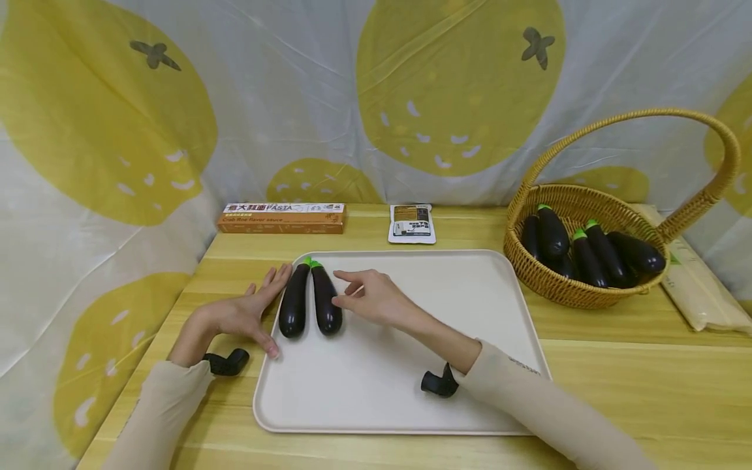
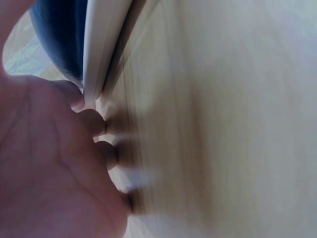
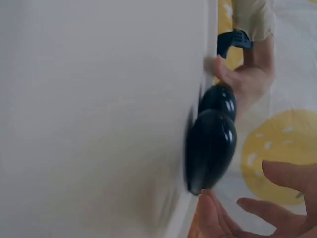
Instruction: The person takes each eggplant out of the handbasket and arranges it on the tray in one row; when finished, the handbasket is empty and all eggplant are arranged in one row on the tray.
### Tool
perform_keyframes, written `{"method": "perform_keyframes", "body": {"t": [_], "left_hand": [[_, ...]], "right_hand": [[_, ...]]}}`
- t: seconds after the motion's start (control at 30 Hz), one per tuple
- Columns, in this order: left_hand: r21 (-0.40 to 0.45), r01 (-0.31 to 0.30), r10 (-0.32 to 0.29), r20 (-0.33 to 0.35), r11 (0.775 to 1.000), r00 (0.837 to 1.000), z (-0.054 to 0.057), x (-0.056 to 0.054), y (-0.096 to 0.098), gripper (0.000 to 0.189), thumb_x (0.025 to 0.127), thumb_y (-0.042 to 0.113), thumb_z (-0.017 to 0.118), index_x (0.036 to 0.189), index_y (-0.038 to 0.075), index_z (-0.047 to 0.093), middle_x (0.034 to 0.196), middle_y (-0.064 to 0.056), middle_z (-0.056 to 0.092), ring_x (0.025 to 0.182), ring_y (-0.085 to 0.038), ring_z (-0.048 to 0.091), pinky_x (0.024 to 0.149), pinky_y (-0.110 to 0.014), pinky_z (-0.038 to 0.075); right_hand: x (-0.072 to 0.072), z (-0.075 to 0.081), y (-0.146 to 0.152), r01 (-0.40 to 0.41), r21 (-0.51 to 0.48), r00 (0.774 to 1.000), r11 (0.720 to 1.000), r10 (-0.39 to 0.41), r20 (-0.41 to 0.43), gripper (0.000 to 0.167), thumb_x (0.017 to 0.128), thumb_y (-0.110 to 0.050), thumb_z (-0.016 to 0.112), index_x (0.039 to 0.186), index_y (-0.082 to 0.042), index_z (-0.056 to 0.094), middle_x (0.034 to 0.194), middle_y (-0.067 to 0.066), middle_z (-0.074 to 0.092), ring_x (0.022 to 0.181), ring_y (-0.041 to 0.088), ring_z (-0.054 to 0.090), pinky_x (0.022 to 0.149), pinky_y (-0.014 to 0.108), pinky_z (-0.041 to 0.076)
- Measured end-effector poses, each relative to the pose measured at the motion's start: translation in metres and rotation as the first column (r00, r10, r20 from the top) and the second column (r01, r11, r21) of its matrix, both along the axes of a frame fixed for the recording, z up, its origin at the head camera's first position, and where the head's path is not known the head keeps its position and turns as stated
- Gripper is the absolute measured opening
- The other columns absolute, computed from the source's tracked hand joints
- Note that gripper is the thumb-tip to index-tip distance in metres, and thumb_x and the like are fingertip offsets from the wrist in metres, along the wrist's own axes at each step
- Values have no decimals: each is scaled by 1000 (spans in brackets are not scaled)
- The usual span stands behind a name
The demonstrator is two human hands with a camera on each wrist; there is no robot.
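Observation:
Two dark eggplants with green stems, the left one (image 1: 294,303) and the right one (image 1: 326,303), lie side by side on the left of a white tray (image 1: 446,294), stem ends together. My left hand (image 1: 243,313) is spread at the tray's left edge, thumb over the rim. In the left wrist view its fingertips meet the wooden tabletop (image 2: 223,124) beside the tray wall (image 2: 99,44). My right hand (image 1: 376,297), fingers apart and holding nothing, hovers just right of the right eggplant; whether a fingertip touches it I cannot tell.
A wicker basket (image 1: 558,297) with a tall handle holds several eggplants at the right. Behind the tray are a pasta box (image 1: 282,219) and a small packet (image 1: 412,224). A beige package (image 1: 702,287) lies right of the basket. A lemon-print cloth (image 1: 282,98) hangs behind.

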State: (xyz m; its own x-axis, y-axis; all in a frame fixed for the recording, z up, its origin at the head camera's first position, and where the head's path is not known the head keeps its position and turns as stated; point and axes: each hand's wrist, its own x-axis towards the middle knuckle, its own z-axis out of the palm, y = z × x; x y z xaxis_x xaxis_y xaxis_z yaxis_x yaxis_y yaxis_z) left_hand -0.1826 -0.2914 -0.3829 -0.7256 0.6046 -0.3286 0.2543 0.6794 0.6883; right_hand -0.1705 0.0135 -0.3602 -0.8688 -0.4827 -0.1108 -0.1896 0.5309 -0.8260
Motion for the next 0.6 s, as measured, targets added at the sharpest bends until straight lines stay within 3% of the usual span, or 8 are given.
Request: {"method": "perform_keyframes", "body": {"t": [0.27,0.47,0.6], "left_hand": [[2,6,-6,3,1000,1000,0,1,0,155,62,29,99,164,8,-16,168,-23,-28,153,-49,-30,116,-76,-18],[3,5,-5,-7,1000,1000,1,3,-2,155,62,29,99,164,5,-16,168,-24,-28,151,-50,-32,115,-77,-19],[11,12,-12,-9,1000,1000,0,1,-1,155,62,28,99,164,4,-16,168,-24,-28,151,-51,-32,114,-78,-19]], "right_hand": [[-12,39,89,-31,36,997,999,33,-68,53,102,-29,64,152,-12,53,134,16,68,120,28,68,96,41,59],[-15,64,172,78,109,994,991,-68,-91,55,105,-34,61,156,-17,48,145,16,60,132,31,60,106,53,53],[-15,71,227,152,171,984,973,-133,-118,58,106,-40,57,158,-16,45,146,17,59,134,34,58,107,56,50]]}}
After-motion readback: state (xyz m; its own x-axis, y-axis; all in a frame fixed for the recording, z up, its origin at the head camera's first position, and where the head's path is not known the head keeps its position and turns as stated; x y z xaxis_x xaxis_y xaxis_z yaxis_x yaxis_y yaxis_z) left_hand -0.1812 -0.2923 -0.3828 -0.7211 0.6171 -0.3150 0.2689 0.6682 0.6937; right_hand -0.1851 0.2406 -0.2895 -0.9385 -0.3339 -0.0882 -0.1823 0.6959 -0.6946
